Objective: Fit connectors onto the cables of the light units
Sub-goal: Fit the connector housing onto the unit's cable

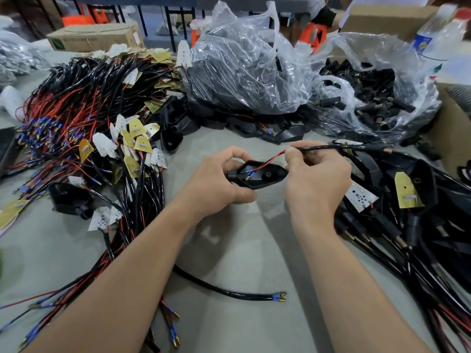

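Our left hand (pixel 219 184) grips the black shell (pixel 270 175). Just above that grip, our right hand (pixel 316 174) pinches the black cable (pixel 321 147), its red wire (pixel 270 160) dipping inside.

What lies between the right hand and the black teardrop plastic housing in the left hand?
A thin red wire, from the black cable into the housing; head view.
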`<state>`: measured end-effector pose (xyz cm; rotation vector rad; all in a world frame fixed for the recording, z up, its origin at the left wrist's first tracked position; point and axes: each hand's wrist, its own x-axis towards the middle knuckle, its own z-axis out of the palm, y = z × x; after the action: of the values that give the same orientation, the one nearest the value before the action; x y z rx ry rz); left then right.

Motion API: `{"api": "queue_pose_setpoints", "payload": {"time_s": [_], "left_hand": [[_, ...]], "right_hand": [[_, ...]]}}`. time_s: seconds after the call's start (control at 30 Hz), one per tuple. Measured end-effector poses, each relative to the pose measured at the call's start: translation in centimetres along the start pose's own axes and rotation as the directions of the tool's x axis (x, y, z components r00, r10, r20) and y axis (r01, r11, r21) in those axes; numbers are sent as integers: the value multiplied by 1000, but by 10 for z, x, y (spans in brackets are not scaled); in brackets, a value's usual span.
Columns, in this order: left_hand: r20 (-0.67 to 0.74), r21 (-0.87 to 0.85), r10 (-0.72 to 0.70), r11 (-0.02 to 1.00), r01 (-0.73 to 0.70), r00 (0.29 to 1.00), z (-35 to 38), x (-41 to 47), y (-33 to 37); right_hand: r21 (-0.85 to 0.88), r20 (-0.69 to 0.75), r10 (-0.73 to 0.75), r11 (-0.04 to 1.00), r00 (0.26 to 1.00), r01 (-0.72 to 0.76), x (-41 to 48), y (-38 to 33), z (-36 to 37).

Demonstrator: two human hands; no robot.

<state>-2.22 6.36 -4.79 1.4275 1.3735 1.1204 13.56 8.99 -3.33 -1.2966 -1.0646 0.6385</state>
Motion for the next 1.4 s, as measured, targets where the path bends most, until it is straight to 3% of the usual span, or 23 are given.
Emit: {"api": "queue_pose_setpoints", "payload": {"time_s": [0.1, 0.23, 0.4, 0.67, 0.8, 0.93, 1.13, 1.4], "left_hand": [[0, -22, -6, 1000, 6, 1000, 2, 0, 0], [-75, -60, -16, 998, 11, 997, 4, -1, -2], [-133, -1, 9, 1000, -10, 991, 5, 0, -8], [-253, 46, 38, 999, -27, 967, 4, 4, -10], [-292, 98, 76, 994, -49, 953, 5, 3, -10], [-299, 225, 170, 969, -103, 939, 5, 2, -6], [-285, 144, 173, 980, -136, 943, 6, 3, -8], [-325, 66, 129, 991, -114, 937, 5, 5, -11]], "right_hand": [[9, 35, -22, 1000, 999, 22, -2, 1, 2], [144, 209, 33, 988, 977, -64, -2, 2, 5], [314, 239, 82, 936, 968, -157, 2, 3, 5], [142, 282, 59, 985, 958, -102, 4, 4, 3], [194, 432, 106, 959, 896, -207, 2, -2, 0], [145, 488, 134, 962, 862, -232, 1, -3, 1], [-87, 303, 20, 996, 953, 7, -6, -3, 4], [-182, 113, -37, 982, 993, 58, -3, -5, 2]]}}
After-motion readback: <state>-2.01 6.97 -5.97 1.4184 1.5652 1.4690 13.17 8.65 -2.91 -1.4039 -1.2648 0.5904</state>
